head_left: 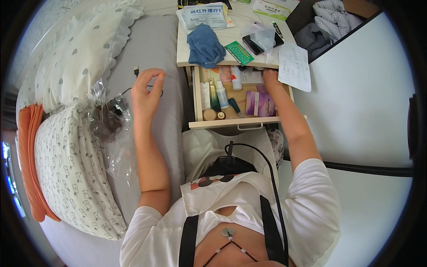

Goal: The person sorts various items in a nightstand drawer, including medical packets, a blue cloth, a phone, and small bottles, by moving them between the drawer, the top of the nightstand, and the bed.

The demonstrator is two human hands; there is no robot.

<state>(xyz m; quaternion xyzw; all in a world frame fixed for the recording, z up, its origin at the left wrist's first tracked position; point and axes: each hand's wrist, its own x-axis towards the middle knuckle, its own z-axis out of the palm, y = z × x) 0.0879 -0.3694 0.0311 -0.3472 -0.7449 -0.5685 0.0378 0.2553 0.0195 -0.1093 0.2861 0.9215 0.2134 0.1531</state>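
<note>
The left hand (pixel 146 91) is pinching a thin black cable (pixel 136 71) over the bed (pixel 155 49), its plug pointing away, just above the fingers. The right hand (pixel 269 78) is reaching into the open drawer (pixel 235 122); its grip is probably hidden.

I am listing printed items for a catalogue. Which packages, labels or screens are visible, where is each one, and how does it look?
White and blue flat box: back of the nightstand top.
Green card: front edge of the top, rectangular.
Dark phone: on the top, screen off, partly under clear plastic.
Purple box: in the open drawer, near the right hand.
</note>
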